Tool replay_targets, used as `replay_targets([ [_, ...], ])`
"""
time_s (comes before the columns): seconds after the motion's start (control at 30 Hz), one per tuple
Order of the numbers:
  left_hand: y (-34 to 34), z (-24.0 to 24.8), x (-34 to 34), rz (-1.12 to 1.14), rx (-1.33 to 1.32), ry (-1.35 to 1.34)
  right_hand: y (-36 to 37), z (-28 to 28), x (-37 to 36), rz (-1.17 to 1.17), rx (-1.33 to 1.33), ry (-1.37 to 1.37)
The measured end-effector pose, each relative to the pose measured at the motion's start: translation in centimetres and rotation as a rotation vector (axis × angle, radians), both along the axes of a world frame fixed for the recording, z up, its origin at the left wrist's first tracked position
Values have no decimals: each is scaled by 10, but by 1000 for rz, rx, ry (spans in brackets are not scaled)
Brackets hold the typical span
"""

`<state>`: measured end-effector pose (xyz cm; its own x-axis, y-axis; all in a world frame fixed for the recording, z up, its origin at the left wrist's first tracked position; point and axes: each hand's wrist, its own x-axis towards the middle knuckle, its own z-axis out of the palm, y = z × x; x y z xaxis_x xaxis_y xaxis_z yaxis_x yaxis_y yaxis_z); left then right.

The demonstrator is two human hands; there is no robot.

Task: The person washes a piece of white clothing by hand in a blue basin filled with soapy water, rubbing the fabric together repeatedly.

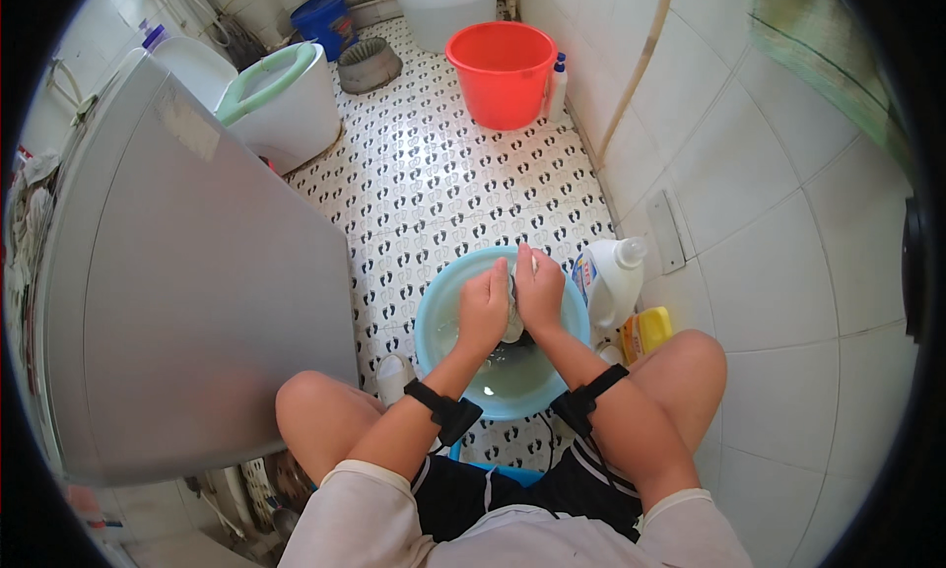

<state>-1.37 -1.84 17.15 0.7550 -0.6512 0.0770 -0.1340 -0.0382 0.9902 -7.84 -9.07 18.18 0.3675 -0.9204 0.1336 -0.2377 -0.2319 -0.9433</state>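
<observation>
A light blue basin (pixel 426 356) of cloudy water stands on the floor between my knees. Over it, my left hand (pixel 483 310) and my right hand (pixel 539 294) are brought together, palms facing, fingers pointing away from me. Pressed between them is a wet whitish cloth (pixel 513 324), mostly hidden by the hands, so its exact kind cannot be made out. Something dark shows in the water just below it, partly covered by my right wrist.
Right of the basin stand a white detergent jug (pixel 618 282) and a yellow container (pixel 647 334) near the tiled wall. Farther off are a red bucket (pixel 501 75) and a white pump bottle (pixel 558 87). A grey appliance (pixel 217 272) fills the left, with a toilet (pixel 286 115) beyond.
</observation>
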Motion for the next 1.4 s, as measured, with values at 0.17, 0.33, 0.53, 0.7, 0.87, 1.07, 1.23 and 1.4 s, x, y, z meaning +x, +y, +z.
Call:
replay_targets([
  [0.17,9,16,32,83,-14,145,-17,2,-8,-28,-113,-112],
  [0.33,31,26,57,130,-13,11,-33,-1,-38,56,9,-35],
  [0.53,35,37,68,-40,-34,-99,-39,-15,-62,322,13,61],
  [0.7,34,53,62,-164,-44,-149,-47,-16,-74,391,9,105],
  [0.87,44,50,75,-60,-69,-257,-49,30,-82,401,69,38],
  [1.07,41,55,72,-54,-65,-318,-51,27,-89,473,103,104],
  [1.23,37,66,65,-67,-87,-380,-52,11,-77,476,-140,357],
  [1.4,37,75,53,-274,-45,-264,-19,20,-42,577,-429,-83],
])
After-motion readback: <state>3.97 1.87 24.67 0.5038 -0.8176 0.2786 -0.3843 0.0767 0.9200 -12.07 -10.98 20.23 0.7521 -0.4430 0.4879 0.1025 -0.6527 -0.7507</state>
